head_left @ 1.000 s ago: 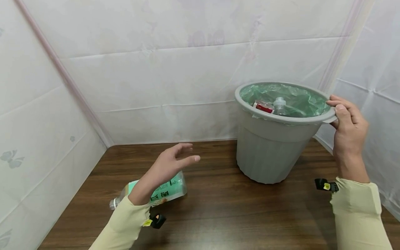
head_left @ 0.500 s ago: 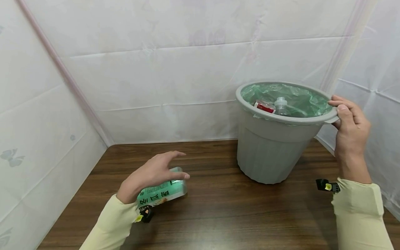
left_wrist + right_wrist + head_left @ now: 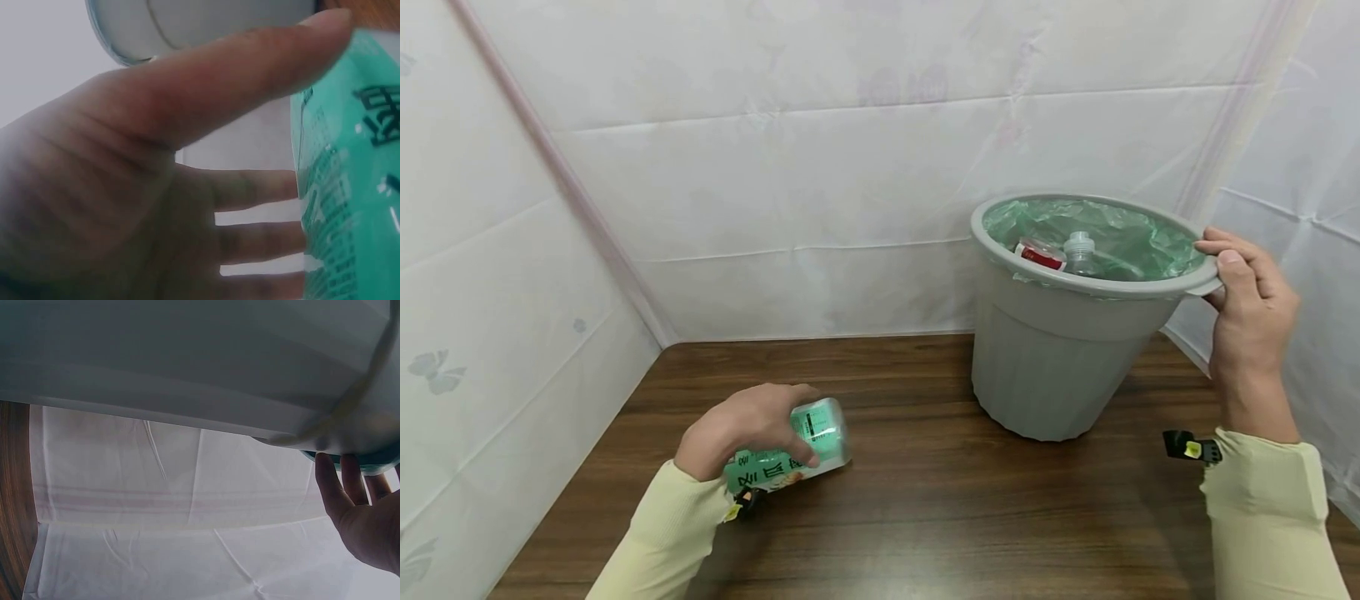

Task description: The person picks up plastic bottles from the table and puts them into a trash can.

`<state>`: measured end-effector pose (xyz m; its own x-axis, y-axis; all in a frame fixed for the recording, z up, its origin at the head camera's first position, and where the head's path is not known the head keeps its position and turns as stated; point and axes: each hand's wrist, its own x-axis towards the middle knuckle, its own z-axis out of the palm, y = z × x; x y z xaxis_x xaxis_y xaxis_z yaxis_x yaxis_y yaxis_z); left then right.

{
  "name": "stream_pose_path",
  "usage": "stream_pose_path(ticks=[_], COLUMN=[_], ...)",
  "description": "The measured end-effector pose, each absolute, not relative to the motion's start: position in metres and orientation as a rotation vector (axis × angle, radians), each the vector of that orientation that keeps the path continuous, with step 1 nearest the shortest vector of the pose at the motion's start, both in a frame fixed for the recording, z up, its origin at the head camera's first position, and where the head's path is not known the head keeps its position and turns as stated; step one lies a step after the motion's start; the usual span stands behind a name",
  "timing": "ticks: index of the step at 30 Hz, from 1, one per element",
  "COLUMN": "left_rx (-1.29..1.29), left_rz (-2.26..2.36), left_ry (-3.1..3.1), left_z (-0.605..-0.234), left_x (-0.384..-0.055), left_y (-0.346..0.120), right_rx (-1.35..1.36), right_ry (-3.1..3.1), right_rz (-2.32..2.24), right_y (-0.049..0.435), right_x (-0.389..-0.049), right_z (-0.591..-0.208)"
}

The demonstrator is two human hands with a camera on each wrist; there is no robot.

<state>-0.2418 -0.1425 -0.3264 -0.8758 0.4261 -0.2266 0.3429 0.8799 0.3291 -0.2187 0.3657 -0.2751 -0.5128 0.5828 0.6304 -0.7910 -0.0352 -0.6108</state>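
Note:
A clear plastic bottle (image 3: 823, 429) with a green label lies on its side on the wooden table. Over it is my left hand (image 3: 748, 425), thumb on the near side and fingers on the far side. In the left wrist view, the straight fingers (image 3: 256, 244) run behind the bottle (image 3: 350, 187), leaving a gap between palm and label. My right hand (image 3: 1255, 308) grips the rim of a grey trash bin (image 3: 1052, 358), thumb on top. The bin leans toward that hand. A green bag (image 3: 1120, 225) lines it.
Inside the bin are a bottle with a pale cap (image 3: 1080, 250) and a red-labelled container (image 3: 1041, 254). White sheeting (image 3: 775, 192) encloses the brown table (image 3: 910, 517) at the back and both sides.
My left hand has come down and leftward from above onto the bottle, its thumb now over the label. My right hand keeps its grip on the bin's rim.

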Motion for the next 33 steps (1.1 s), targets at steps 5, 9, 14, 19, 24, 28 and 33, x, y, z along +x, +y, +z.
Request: stream_pose_path(ticks=[5,9,14,19,24,28,33], left_rx=[0.493,0.45,0.447,0.478,0.467,0.434,0.419], left_rz=[0.28,0.249,0.257,0.24,0.243,0.281,0.303], left_ry=[2.745,2.74,2.741,2.751,2.744,2.735,2.744], left_z=[-0.3254,-0.3264,-0.3292,-0.3305,-0.3303,-0.3297,-0.328], left_x=[-0.2439,-0.2448,-0.2453,-0.2464,-0.2474,-0.2463,-0.245], left_y=[-0.143,-0.1444,-0.1448,-0.1426,-0.1432,-0.145,-0.1465], right_rx=[0.257,0.261,0.261,0.243,0.217,0.214,0.225], right_ry=[-1.213,-1.208,-1.222,-1.246,-1.276,-1.27,-1.256], right_rz=[1.743,1.747,1.733,1.713,1.7,1.708,1.715], right_y=[0.3655,0.3664,0.3677,0.3685,0.3691,0.3692,0.3694], right_x=[-0.218,-0.2175,-0.2162,-0.2149,-0.2141,-0.2146,-0.2153], right_z=[-0.2749,-0.2751,-0.276,-0.2766,-0.2764,-0.276,-0.2756])
